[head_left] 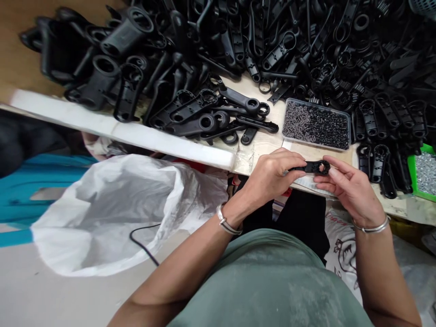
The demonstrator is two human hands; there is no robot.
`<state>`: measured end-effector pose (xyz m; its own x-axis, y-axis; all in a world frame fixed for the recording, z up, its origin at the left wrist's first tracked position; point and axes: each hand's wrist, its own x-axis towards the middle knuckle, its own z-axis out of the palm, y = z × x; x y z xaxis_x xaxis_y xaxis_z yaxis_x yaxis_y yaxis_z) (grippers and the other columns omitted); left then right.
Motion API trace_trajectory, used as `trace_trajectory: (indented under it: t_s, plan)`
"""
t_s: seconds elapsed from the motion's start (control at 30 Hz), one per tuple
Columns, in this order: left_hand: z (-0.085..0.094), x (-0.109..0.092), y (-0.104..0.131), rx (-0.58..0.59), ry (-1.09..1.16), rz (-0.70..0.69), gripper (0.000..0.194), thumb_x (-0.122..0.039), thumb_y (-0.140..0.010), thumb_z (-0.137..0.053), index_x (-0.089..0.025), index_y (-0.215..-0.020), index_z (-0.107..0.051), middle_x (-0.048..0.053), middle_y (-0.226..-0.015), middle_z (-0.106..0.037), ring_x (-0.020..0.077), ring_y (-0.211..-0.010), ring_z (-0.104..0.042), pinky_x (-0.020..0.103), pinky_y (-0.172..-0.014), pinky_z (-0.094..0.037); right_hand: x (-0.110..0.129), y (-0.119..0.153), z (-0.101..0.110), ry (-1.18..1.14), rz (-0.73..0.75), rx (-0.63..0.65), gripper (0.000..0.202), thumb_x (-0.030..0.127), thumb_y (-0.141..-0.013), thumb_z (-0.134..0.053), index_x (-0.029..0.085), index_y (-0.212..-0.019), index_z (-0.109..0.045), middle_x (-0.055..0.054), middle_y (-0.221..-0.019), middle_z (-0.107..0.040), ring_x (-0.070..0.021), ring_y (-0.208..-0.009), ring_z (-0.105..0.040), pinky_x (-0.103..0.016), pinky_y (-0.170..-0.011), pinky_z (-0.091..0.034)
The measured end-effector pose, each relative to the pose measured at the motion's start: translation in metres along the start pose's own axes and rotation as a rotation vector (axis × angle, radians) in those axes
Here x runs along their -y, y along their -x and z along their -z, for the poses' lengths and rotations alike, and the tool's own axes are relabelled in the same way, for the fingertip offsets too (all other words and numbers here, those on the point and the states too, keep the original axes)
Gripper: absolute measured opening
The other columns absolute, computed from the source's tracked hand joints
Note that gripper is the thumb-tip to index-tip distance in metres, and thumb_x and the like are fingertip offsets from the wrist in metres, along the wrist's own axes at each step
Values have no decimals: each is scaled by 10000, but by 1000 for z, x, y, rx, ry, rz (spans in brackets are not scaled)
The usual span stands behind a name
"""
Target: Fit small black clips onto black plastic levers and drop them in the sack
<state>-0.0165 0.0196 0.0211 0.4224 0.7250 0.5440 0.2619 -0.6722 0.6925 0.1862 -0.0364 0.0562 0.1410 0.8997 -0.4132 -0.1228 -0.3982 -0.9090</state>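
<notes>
Between my two hands is a black plastic arm-shaped part [312,167] with a ring at its right end. My left hand [277,175] pinches its left end between thumb and fingers. At the ring end, my right hand [352,188] has its thumb and index finger closed against the rim; its other fingers are curled below. Just beyond the held part, a clear plastic box [288,137] holds many small dark pieces, brownish ones at left and black ones at right.
Heaps of black plastic parts [190,109] cover the bench's back and left. More lie at the right [378,159], beside a green tray [413,175] of small shiny metal pieces. A white strip [153,138] edges the bench; an open white sack [102,218] stands below left.
</notes>
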Motion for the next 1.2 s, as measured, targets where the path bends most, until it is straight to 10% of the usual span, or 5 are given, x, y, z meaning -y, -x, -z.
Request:
trace_trajectory:
  t_s: [0.4, 0.53, 0.7, 1.2]
  plan:
    - [12, 22, -10, 198, -158, -18, 141, -155, -881, -625, -149, -983, -724, 109, -1105, -737, 218, -1047, -677, 364, -920, -553, 24, -31, 15, 750, 411, -208, 282, 373, -830, -657, 181, -1021, -733, -42, -722, -713, -186, -609, -657, -335, -604, -550]
    - [23, 19, -18, 157, -193, -46, 162, -187, -915, -588, -130, -995, -718, 112, -1071, -740, 215, -1008, -663, 374, -911, -537, 47, -61, 0, 1311, 603, -226, 200, 242, -874, -593, 202, -990, -751, -77, -945, -733, -250, -866, -682, -394, -836, -510]
    - [37, 20, -40, 159, -413, 62, 202, -181, -930, -536, -143, -935, -734, 87, -891, -731, 218, -850, -591, 363, -796, -481, 57, -89, -22, 1650, 518, -243, 231, 251, -896, -557, 239, -1048, -729, -106, -1076, -693, -303, -934, -658, -393, -741, -490]
    - [2, 41, -95, 398, -567, -53, 266, -20, -837, -465, -162, -645, -584, 19, -640, -558, 197, -813, -518, 406, -873, -314, 46, -92, -5, 1334, 699, -223, 234, 183, -852, -539, 191, -961, -746, -73, -951, -739, -233, -863, -680, -354, -836, -500]
